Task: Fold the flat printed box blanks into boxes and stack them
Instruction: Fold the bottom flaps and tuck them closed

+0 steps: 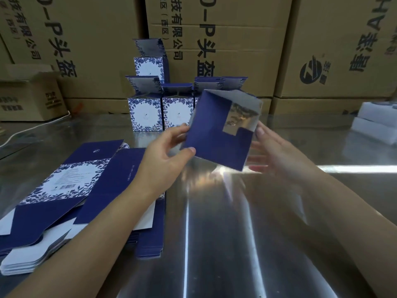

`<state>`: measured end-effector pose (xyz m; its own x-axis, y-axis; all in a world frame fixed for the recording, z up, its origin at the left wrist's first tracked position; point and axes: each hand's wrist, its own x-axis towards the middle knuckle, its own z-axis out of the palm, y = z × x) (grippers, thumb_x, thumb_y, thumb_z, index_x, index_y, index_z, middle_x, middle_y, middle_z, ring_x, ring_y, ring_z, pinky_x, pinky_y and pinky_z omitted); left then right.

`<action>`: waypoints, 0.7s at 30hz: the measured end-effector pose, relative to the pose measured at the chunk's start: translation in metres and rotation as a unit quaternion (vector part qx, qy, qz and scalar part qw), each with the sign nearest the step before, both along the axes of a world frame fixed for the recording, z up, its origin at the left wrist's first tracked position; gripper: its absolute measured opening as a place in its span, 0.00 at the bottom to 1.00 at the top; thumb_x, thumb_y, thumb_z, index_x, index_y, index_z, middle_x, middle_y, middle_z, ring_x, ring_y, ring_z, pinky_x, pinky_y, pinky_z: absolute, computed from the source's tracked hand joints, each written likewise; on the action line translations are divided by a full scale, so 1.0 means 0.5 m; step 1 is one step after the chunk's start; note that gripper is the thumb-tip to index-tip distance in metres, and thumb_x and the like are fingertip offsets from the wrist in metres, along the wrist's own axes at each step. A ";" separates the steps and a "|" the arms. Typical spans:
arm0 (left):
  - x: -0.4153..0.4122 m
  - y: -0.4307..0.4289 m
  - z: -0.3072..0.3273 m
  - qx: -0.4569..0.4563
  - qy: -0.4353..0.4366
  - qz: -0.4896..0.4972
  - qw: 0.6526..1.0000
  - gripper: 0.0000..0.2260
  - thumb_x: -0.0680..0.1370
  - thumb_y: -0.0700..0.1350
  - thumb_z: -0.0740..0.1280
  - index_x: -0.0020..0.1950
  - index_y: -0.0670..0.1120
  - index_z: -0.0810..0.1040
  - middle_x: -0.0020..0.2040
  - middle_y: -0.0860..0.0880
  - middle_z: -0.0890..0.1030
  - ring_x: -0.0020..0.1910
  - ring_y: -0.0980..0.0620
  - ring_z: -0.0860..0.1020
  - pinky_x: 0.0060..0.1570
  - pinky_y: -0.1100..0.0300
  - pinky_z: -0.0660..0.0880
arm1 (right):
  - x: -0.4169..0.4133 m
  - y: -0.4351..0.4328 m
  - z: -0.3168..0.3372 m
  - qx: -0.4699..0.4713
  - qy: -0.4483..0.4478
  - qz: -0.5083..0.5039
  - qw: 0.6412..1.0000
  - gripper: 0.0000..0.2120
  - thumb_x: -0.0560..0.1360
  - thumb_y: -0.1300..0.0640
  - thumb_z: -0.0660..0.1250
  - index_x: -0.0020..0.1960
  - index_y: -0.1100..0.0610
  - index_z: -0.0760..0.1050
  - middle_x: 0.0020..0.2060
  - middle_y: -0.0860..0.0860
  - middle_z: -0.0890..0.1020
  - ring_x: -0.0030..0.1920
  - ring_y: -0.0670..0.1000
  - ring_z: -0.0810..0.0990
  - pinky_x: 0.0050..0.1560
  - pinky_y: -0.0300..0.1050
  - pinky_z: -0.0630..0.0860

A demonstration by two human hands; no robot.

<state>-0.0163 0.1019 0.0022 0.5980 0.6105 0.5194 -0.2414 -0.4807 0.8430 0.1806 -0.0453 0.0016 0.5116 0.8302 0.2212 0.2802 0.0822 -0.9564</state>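
The half-formed box is held in the air just right of the frame's centre, above the shiny metal table. The left hand pinches its lower-left corner between thumb and fingers. This likely steadies the sleeve while the end flaps are tucked. The right hand is blurred; its fingers look straight and lie against the box's right side, probably squaring it rather than gripping.

The box's flapped end faces the person: dark blue flaps partly cover it and a gap shows the silver lining. Its long axis therefore seems to run away from the person, toward 12 o'clock, with the far end tipped slightly up.

Flat blanks lie stacked at 8 o'clock, within the left arm's reach. Finished boxes stand at 11 o'clock with lids up, one stacked on top.
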 end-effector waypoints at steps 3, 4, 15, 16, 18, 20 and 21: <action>0.011 -0.008 -0.017 0.003 0.047 -0.064 0.997 0.21 0.68 0.42 0.68 0.59 0.56 0.72 0.59 0.57 0.78 0.60 0.57 0.76 0.64 0.49 0.72 | 0.006 0.004 0.007 0.027 0.029 -0.004 0.999 0.26 0.73 0.33 0.62 0.70 0.34 0.64 0.63 0.44 0.77 0.57 0.53 0.81 0.59 0.57 0.75; 0.014 -0.009 -0.019 -0.012 0.047 -0.084 0.995 0.22 0.68 0.42 0.67 0.60 0.56 0.71 0.61 0.55 0.78 0.61 0.56 0.77 0.62 0.50 0.74 | 0.007 0.004 0.010 0.032 0.028 -0.020 0.999 0.23 0.74 0.33 0.61 0.69 0.34 0.65 0.62 0.43 0.78 0.58 0.51 0.80 0.60 0.57 0.75; 0.020 -0.031 0.018 -0.173 0.073 -0.146 0.971 0.28 0.74 0.65 0.40 0.74 0.63 0.54 0.55 0.44 0.80 0.50 0.46 0.82 0.42 0.56 0.80 | -0.024 -0.010 0.037 0.179 0.039 -0.051 0.982 0.17 0.76 0.45 0.60 0.58 0.50 0.80 0.55 0.47 0.83 0.57 0.47 0.80 0.61 0.53 0.74; 0.020 -0.037 0.017 -0.174 0.085 -0.152 0.969 0.28 0.73 0.66 0.40 0.73 0.62 0.55 0.58 0.42 0.79 0.51 0.45 0.82 0.43 0.55 0.80 | -0.028 -0.010 0.037 0.194 0.030 -0.062 0.979 0.16 0.76 0.45 0.60 0.55 0.50 0.82 0.53 0.48 0.84 0.56 0.47 0.80 0.60 0.51 0.74; 0.022 -0.046 0.013 -0.176 0.109 -0.155 0.966 0.32 0.70 0.67 0.42 0.72 0.59 0.59 0.61 0.39 0.77 0.50 0.44 0.83 0.42 0.55 0.80 | -0.032 -0.011 0.037 0.217 0.009 -0.074 0.973 0.15 0.76 0.46 0.60 0.51 0.49 0.84 0.51 0.48 0.85 0.54 0.47 0.81 0.59 0.48 0.73; 0.023 -0.048 0.008 -0.183 0.138 -0.151 0.962 0.37 0.67 0.68 0.44 0.73 0.55 0.61 0.60 0.38 0.78 0.48 0.44 0.83 0.39 0.56 0.81 | -0.034 -0.011 0.035 0.226 -0.018 -0.075 0.971 0.14 0.76 0.48 0.60 0.49 0.49 0.84 0.50 0.50 0.85 0.54 0.48 0.81 0.59 0.48 0.73; 0.024 -0.046 0.006 -0.182 0.154 -0.143 0.960 0.38 0.67 0.69 0.45 0.73 0.54 0.62 0.58 0.38 0.80 0.47 0.44 0.83 0.37 0.56 0.81 | -0.035 -0.011 0.033 0.225 -0.033 -0.078 0.971 0.13 0.76 0.49 0.61 0.49 0.49 0.84 0.50 0.49 0.85 0.54 0.48 0.81 0.58 0.46 0.74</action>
<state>-0.0043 0.0789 0.0050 0.8598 0.5053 0.0734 -0.0313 -0.0912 0.9953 0.1630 -0.0507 0.0181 0.5954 0.5562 0.5798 0.3817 0.4392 -0.8133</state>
